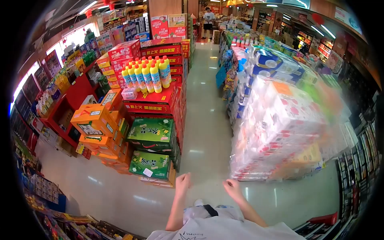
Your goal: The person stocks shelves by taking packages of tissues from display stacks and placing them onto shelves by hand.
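My left hand [183, 182] is raised in front of me with its fingers curled closed, and I see nothing in it. Just left of it are stacked green drink cartons [149, 164]; I cannot tell whether it touches them. My right hand [232, 187], also closed and holding nothing visible, hangs over the floor a little lower. Nearest to the right hand is a tall stack of plastic-wrapped white packs with pink-red prints [276, 116], blurred at its right side.
An aisle floor [202, 100] runs away ahead between the stacks. On the left stand orange boxes [94, 120], red cartons [160, 98] and several yellow bottles with blue labels [147, 76]. A person [208, 20] stands far off. Dark shelving [362, 172] lines the right.
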`<state>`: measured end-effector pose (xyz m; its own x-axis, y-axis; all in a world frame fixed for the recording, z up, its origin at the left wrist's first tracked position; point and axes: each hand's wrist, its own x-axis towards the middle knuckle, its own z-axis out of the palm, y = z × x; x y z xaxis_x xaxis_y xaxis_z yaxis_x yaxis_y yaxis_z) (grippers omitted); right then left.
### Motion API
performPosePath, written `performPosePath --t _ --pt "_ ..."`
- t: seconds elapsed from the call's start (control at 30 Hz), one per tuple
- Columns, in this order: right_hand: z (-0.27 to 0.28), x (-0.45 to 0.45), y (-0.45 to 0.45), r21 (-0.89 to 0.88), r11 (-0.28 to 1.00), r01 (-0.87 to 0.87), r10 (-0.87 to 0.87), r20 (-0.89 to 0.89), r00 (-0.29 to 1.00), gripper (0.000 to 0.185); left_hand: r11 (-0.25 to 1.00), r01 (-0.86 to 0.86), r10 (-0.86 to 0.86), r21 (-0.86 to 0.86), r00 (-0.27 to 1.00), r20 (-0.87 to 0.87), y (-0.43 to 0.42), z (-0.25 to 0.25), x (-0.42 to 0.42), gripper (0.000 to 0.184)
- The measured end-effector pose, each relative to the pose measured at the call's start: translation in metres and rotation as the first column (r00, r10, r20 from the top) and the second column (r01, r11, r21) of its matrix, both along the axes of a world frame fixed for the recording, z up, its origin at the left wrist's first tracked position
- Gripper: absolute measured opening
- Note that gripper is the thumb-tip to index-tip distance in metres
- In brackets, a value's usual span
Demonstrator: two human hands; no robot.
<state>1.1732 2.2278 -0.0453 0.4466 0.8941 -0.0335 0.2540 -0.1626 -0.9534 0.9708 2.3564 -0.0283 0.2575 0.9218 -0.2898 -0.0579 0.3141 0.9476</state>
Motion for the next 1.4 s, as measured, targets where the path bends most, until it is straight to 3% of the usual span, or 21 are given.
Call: performPosePath --t 0.23,0.4,0.5,0.6,0.63,0.73,0.8,0.87,1.0,1.03,1.07,1.1,1.13,1.17,1.23,1.33,1.4 --pt "0.002 -0.005 0.078 -0.109 0.988 -0.113 0.104 -0.082 0.991 0.034 0.991 -0.103 0.101 -0.089 0.994 -0.033 0.056 -0.033 -0.024 0.037" --pt "-0.009 0.011 0.164 -0.195 0.948 -0.251 0.252 -0.020 0.967 0.033 0.930 -0.310 0.309 -0.198 0.950 -0.036 0.099 -0.051 -0.030 0.035" --pt "-0.003 0.018 0.222 -0.167 0.931 -0.325 0.330 0.004 0.944 0.032 0.937 -0.330 0.326 -0.114 0.944 -0.050 0.136 -0.059 -0.034 0.035" --pt "0.009 0.024 0.278 -0.151 0.909 -0.388 0.392 -0.007 0.920 0.032 0.898 -0.415 0.399 -0.144 0.908 -0.131 0.184 -0.046 -0.031 0.036" --pt "0.013 0.023 0.287 -0.146 0.908 -0.392 0.393 -0.022 0.919 0.032 0.922 -0.382 0.368 -0.055 0.913 -0.178 0.200 -0.048 -0.036 0.037" --pt "0.026 0.042 0.345 -0.043 0.896 -0.441 0.443 0.062 0.894 0.032 0.923 -0.384 0.368 -0.020 0.898 -0.241 0.254 -0.036 -0.041 0.038" --pt "0.018 0.041 0.371 -0.066 0.870 -0.489 0.481 -0.108 0.870 0.031 0.928 -0.372 0.342 -0.002 0.854 -0.391 0.281 -0.008 -0.046 0.037" --pt "0.030 0.038 0.398 -0.081 0.847 -0.526 0.513 -0.136 0.848 0.024 0.927 -0.304 0.374 0.219 0.778 -0.504 0.304 0.003 -0.056 0.035" --pt "0.046 0.019 0.456 0.113 0.776 -0.621 0.631 -0.108 0.768 0.015 0.892 -0.340 0.449 0.297 0.736 -0.507 0.371 0.003 -0.094 0.027" --pt "0.049 0.012 0.471 0.190 0.767 -0.612 0.634 -0.082 0.769 0.015 0.839 -0.336 0.525 0.428 0.709 -0.471 0.393 0.010 -0.098 0.020" --pt "0.049 0.005 0.488 0.157 0.722 -0.674 0.690 -0.078 0.720 0.019 0.775 -0.319 0.586 0.546 0.686 -0.431 0.406 0.014 -0.107 0.016" --pt "0.051 -0.006 0.502 0.176 0.717 -0.674 0.695 -0.110 0.711 0.021 0.759 -0.343 0.608 0.554 0.679 -0.411 0.431 -0.003 -0.127 0.014" --pt "0.056 -0.017 0.522 0.192 0.711 -0.677 0.702 -0.126 0.701 0.023 0.737 -0.375 0.632 0.562 0.676 -0.378 0.461 -0.023 -0.141 0.017" --pt "0.059 -0.029 0.537 0.181 0.692 -0.699 0.721 -0.145 0.677 0.028 0.632 -0.335 0.695 0.699 0.644 -0.320 0.477 -0.007 -0.134 0.023" --pt "0.059 -0.060 0.568 0.194 0.688 -0.699 0.724 -0.116 0.680 0.030 0.599 -0.345 0.738 0.723 0.589 -0.330 0.515 0.001 -0.140 0.031" --pt "0.057 -0.103 0.620 0.239 0.678 -0.695 0.721 -0.031 0.692 0.034 0.645 -0.396 0.710 0.653 0.627 -0.321 0.573 -0.020 -0.162 0.058" --pt "0.053 -0.128 0.652 0.188 0.655 -0.732 0.746 -0.005 0.666 0.043 0.674 -0.411 0.683 0.614 0.663 -0.306 0.605 -0.021 -0.166 0.060"
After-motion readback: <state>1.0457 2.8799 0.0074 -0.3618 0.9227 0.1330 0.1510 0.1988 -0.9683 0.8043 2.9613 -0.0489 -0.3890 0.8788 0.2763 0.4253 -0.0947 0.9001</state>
